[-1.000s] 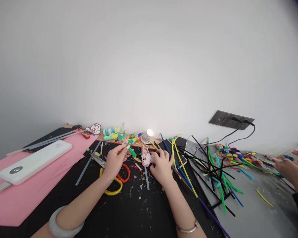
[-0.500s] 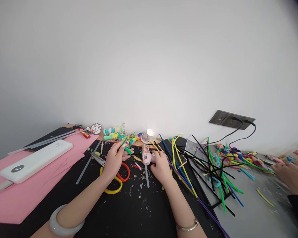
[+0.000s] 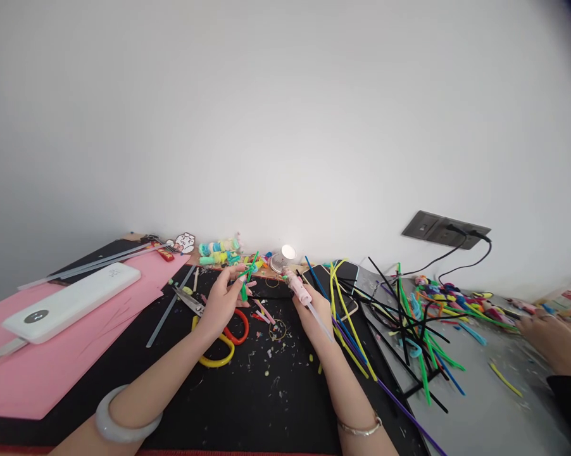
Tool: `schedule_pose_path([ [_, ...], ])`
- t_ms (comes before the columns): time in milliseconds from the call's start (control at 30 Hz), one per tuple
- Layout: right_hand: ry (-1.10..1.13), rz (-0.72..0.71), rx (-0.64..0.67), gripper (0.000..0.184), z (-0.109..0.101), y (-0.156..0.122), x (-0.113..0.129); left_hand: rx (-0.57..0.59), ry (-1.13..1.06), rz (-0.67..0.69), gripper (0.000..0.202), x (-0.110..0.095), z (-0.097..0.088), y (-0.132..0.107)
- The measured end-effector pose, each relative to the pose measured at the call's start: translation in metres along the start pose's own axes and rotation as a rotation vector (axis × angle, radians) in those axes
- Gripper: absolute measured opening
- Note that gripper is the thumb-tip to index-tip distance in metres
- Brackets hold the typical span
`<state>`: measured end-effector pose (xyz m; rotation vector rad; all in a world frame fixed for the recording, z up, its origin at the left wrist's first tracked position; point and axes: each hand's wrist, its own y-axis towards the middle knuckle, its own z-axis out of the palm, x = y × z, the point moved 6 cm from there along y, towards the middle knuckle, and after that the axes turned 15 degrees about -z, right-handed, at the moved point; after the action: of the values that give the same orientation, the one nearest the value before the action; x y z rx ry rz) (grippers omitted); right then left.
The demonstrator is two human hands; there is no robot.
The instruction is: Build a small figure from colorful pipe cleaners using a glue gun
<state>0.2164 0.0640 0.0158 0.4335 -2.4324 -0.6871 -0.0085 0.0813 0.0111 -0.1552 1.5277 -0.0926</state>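
**Two hands over a craft mat: a green stem piece in one, a pink glue gun in the other**

The person's left hand [image 3: 221, 303] was raised just above a black mat [image 3: 266, 405]. Its thumb and fingertips were pinched on a short green pipe-cleaner piece [image 3: 245, 283]. The piece stood nearly upright and stuck out beyond the fingertips, on their far side.

The right hand [image 3: 314, 311] was closed around a small pink glue gun [image 3: 299, 291]. The gun's long axis ran on a slant. Its front end reached away from the fingers, up and to the left. A pale glue stick [image 3: 322, 322] trailed from its back, down and to the right across the hand.

The green piece lay to the left of the right hand's fingers, near the gun's front end but apart from it, with a clear gap of mat between them. The left hand was the nearer one to the piece, since it held it.

Below the left fingers, scissors [image 3: 219, 347] with yellow and red handles lay on the mat. To the right of the right hand lay a phone [image 3: 342, 278] and a loose heap of coloured pipe cleaners [image 3: 404, 316]. Well apart, at the right edge, a co-worker's hand [image 3: 551, 335] rested on the table.
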Motion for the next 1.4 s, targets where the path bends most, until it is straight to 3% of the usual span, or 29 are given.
schedule_pose_path([
  [167,0.087,0.115,-0.067,0.025,-0.003,-0.003,-0.004,0.019,-0.083,-0.051,0.043,0.005,0.001,0.002],
  [333,0.334,0.139,-0.160,0.036,-0.005,-0.003,-0.004,0.045,-0.266,-0.185,0.039,0.016,0.003,0.007],
  [500,0.422,0.190,-0.113,0.030,-0.007,-0.004,0.000,0.025,-0.298,-0.246,0.033,0.013,0.001,0.003],
  [733,0.533,0.130,0.020,0.022,-0.003,-0.003,0.013,-0.002,-0.240,-0.201,0.031,0.012,-0.002,0.005],
  [1067,0.516,0.120,0.050,0.024,0.002,-0.004,0.014,0.135,-0.281,-0.148,0.028,0.024,0.006,0.011],
  [1400,0.563,0.100,0.070,0.025,0.005,-0.005,0.016,0.017,-0.130,-0.141,0.034,0.013,0.002,0.004],
])
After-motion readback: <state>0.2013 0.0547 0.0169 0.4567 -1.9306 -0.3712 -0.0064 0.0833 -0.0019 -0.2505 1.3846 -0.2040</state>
